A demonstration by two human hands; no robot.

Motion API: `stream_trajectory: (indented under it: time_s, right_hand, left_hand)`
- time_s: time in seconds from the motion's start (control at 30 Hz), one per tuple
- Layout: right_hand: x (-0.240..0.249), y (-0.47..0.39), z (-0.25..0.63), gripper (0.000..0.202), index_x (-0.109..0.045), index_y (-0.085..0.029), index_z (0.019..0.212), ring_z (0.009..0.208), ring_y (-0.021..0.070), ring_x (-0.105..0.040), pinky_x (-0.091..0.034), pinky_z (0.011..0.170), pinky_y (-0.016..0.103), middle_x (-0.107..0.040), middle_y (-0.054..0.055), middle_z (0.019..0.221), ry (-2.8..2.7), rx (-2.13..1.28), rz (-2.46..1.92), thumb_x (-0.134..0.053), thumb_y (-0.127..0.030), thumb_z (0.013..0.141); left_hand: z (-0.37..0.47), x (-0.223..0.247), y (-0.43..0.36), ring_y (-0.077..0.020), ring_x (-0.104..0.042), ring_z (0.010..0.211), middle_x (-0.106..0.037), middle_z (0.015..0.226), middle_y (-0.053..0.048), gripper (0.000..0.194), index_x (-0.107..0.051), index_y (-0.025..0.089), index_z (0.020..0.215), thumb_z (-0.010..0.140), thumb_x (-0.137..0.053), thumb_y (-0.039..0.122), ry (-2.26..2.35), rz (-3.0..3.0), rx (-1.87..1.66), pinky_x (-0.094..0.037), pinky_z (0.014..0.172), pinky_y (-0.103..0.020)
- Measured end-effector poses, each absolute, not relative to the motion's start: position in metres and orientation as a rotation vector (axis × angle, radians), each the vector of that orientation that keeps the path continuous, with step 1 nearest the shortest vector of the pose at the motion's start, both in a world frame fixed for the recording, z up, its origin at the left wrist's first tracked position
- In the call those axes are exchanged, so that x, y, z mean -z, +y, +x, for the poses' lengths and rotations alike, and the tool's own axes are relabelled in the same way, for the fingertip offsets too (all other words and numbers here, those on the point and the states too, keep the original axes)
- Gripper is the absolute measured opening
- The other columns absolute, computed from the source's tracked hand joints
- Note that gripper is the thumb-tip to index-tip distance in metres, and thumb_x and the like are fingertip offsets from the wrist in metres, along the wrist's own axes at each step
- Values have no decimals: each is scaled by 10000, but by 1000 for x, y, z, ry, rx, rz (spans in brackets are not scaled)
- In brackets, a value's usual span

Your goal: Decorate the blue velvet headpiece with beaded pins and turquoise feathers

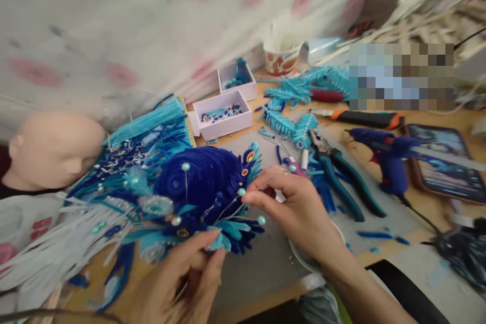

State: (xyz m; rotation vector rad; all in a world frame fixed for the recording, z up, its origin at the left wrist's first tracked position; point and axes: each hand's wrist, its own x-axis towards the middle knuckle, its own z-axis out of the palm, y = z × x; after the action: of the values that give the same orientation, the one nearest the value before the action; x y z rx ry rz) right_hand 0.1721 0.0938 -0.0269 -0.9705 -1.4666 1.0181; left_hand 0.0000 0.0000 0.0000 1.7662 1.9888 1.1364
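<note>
A dark blue headpiece (205, 172) wound from fuzzy stems lies on the work surface in front of me, trimmed with pearls, gems and light blue petals. My left hand (190, 268) pinches a pale blue petal piece (218, 240) at its near edge. Above and to the right, the thumb and forefinger of my right hand (292, 202) close on a pale pearl bead (241, 192), which seems to sit on a thin wire running back into the headpiece. A second pearl (261, 220) stands out just below that hand.
Left of the headpiece are a mannequin head (61, 147) and a white fringe (49, 248). Behind it stands a white bead box (224, 119). To the right lie pliers (345, 177), a blue glue gun (391, 157) with its cord, an orange-black cutter (368, 117) and a phone (448, 162).
</note>
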Motion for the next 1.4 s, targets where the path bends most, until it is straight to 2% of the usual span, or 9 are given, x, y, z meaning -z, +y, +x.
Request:
stream_trajectory:
  time_s: [0.07, 0.27, 0.57, 0.7, 0.8, 0.9, 1.0, 1.13, 1.4]
  right_hand:
    - [31, 93, 170, 213, -720, -197, 694, 665, 142, -642, -454, 625, 256, -745, 9, 719, -1436, -1020, -981, -751, -324, 863]
    - [39, 90, 168, 125, -758, -202, 707, 651, 149, -567, -395, 624, 279, -718, 6, 711, -1251, -1209, -955, -803, -313, 745]
    - [46, 88, 175, 398, -748, -196, 833, 603, 128, -541, -398, 582, 262, -660, -12, 673, -1107, -1319, -910, -864, -493, 595]
    - [46, 87, 171, 389, -747, -202, 789, 596, 124, -524, -373, 559, 257, -664, -12, 672, -1042, -1329, -899, -886, -478, 553]
    - [48, 83, 170, 359, -746, -205, 754, 620, 120, -528, -362, 556, 249, -695, -5, 733, -985, -1318, -898, -908, -437, 533]
    - [55, 79, 171, 394, -745, -189, 768, 576, 103, -503, -338, 526, 239, -688, -3, 711, -911, -1356, -915, -924, -424, 507]
    - [63, 75, 171, 463, -737, -173, 809, 563, 103, -530, -386, 539, 241, -679, 2, 692, -835, -1426, -906, -932, -433, 479]
    - [63, 69, 169, 504, -721, -176, 858, 647, 132, -620, -473, 621, 260, -712, 25, 761, -777, -1462, -861, -936, -416, 470]
    - [50, 69, 161, 423, -693, -193, 805, 745, 174, -694, -508, 666, 263, -761, 34, 761, -873, -1344, -862, -908, -465, 562]
  left_hand:
    - [1, 0, 5, -96, -581, 417, -614, 494, 107, 121, -736, 298, 961, 849, -695, 320, 1886, 1780, -1169, -435, 417, -194]
    - [8, -4, 0, -80, -506, 454, -545, 510, 116, 256, -716, 259, 1077, 832, -686, 328, 1771, 1547, -1352, -452, 501, -176]
    - [-2, -1, -32, -106, -474, 443, -518, 507, 95, 269, -717, 242, 999, 816, -679, 435, 1655, 1574, -1330, -430, 483, -205]
    - [-1, 2, -41, -109, -473, 487, -518, 524, 89, 225, -721, 248, 954, 820, -674, 423, 1638, 1510, -1352, -432, 533, -206]
    - [0, 3, -47, -114, -476, 485, -512, 518, 89, 218, -717, 244, 945, 817, -674, 415, 1629, 1490, -1366, -428, 531, -212]
    - [-2, 6, -51, -120, -475, 481, -505, 514, 88, 230, -716, 234, 955, 816, -674, 412, 1628, 1477, -1371, -428, 528, -219]
    - [-3, 10, -52, -128, -479, 484, -505, 516, 83, 247, -716, 224, 958, 818, -675, 423, 1621, 1471, -1366, -429, 529, -229]
    - [-5, 14, -54, -128, -476, 478, -511, 512, 80, 256, -720, 230, 949, 812, -690, 443, 1619, 1473, -1370, -422, 525, -232]
    - [-5, 19, -51, -125, -480, 479, -514, 512, 83, 238, -715, 232, 958, 830, -670, 427, 1630, 1517, -1399, -427, 539, -229]
